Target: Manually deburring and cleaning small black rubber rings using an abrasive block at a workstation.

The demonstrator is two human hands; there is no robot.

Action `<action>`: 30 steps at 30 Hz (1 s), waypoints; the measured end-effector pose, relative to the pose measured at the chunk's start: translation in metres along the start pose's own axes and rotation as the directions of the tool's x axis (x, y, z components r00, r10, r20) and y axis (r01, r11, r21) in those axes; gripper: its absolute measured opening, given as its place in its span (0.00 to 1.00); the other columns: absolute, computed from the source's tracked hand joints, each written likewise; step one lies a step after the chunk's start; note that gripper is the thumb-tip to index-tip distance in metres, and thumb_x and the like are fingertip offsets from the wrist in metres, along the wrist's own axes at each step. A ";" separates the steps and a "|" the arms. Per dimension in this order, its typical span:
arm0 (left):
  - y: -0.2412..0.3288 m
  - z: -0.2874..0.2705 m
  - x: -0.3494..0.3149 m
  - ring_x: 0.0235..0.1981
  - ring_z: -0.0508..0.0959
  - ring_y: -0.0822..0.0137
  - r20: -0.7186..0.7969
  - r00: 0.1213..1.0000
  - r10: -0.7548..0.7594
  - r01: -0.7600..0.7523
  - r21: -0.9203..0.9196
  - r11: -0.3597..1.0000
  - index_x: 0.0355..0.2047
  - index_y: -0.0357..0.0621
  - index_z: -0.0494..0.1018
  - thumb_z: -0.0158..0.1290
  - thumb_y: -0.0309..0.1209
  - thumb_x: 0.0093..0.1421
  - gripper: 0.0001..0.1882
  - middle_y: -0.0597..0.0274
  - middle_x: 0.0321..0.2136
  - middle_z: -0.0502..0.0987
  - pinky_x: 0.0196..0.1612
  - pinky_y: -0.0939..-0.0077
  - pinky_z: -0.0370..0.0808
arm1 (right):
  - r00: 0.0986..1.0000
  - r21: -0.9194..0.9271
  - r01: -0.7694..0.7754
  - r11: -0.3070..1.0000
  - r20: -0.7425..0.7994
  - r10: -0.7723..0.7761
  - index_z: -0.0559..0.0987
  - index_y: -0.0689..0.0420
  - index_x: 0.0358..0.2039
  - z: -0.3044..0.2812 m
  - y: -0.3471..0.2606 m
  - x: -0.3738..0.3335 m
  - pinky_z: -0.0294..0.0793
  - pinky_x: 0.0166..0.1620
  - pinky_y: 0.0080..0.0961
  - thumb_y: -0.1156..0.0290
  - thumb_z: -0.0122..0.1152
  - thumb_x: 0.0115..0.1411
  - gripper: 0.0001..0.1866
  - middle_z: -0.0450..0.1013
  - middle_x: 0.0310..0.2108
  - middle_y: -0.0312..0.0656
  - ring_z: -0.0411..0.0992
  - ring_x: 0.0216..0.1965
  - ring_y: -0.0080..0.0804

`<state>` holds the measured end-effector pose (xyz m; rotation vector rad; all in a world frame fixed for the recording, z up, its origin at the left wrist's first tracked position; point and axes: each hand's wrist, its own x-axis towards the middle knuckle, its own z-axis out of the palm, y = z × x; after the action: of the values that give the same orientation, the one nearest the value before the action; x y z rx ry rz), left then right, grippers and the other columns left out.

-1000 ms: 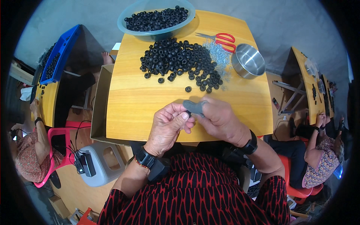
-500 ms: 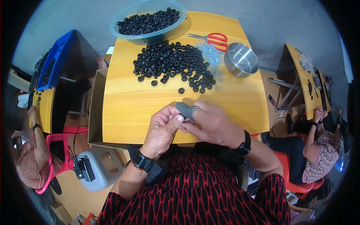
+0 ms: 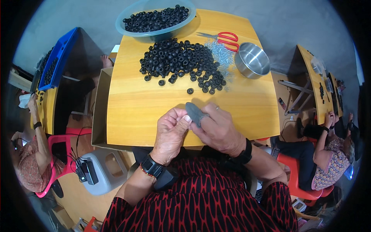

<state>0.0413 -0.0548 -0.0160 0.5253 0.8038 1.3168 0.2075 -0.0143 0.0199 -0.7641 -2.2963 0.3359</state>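
My left hand (image 3: 170, 127) and my right hand (image 3: 220, 127) meet just above the near edge of the yellow table (image 3: 147, 116). The left thumb and fingers are pinched together; what they hold is hidden. A grey fabric piece (image 3: 196, 114), looking like a finger sleeve, covers a finger of the curled right hand. Its tip points up beside the left thumb. Beyond the hands lies a heap of small black ring-shaped parts (image 3: 176, 58). Tiny clear pieces (image 3: 222, 54) are scattered along its right side, next to red-handled scissors (image 3: 228, 40).
A round metal bowl (image 3: 252, 60) stands at the table's right. At the far left, a translucent basin (image 3: 120, 27) holds many black parts. A cardboard box (image 3: 101, 108) stands against the table's left edge. People sit at other tables left and right; a blue tray (image 3: 62, 58) is at left.
My right hand has turned a little, so more of the grey fabric piece shows. Both hands stay together. The view has shifted slightly. At left, another person's hand has moved to a white cloth.
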 end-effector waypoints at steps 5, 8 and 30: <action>0.007 0.005 0.001 0.32 0.74 0.80 0.036 0.999 -0.019 0.018 0.035 0.999 0.40 0.35 0.73 0.52 0.23 0.67 0.04 0.66 0.32 0.77 0.40 0.85 0.73 | 0.996 0.092 -0.062 0.994 -0.052 0.067 0.71 0.60 0.26 0.007 0.004 -0.006 0.72 0.28 0.35 0.76 0.71 0.47 0.13 0.67 0.30 0.46 0.72 0.27 0.43; 0.005 -0.001 0.003 0.33 0.74 0.80 0.044 0.999 -0.009 0.007 0.051 0.999 0.39 0.37 0.72 0.52 0.23 0.68 0.03 0.66 0.32 0.77 0.41 0.86 0.73 | 0.998 0.067 -0.001 0.998 -0.057 0.004 0.71 0.60 0.27 0.004 0.006 -0.004 0.72 0.28 0.35 0.76 0.71 0.47 0.14 0.67 0.30 0.46 0.72 0.27 0.43; 0.003 -0.003 0.003 0.39 0.77 0.74 0.106 0.994 0.037 -0.041 0.035 0.999 0.39 0.36 0.72 0.51 0.25 0.68 0.04 0.60 0.37 0.79 0.48 0.79 0.75 | 0.999 -0.005 -0.009 1.000 0.037 0.009 0.75 0.63 0.42 -0.005 0.008 0.007 0.74 0.29 0.33 0.71 0.72 0.50 0.20 0.70 0.31 0.44 0.73 0.28 0.41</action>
<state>0.0374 -0.0516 -0.0167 0.6376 0.7349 1.3008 0.2099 -0.0037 0.0242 -0.7762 -2.3296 0.3518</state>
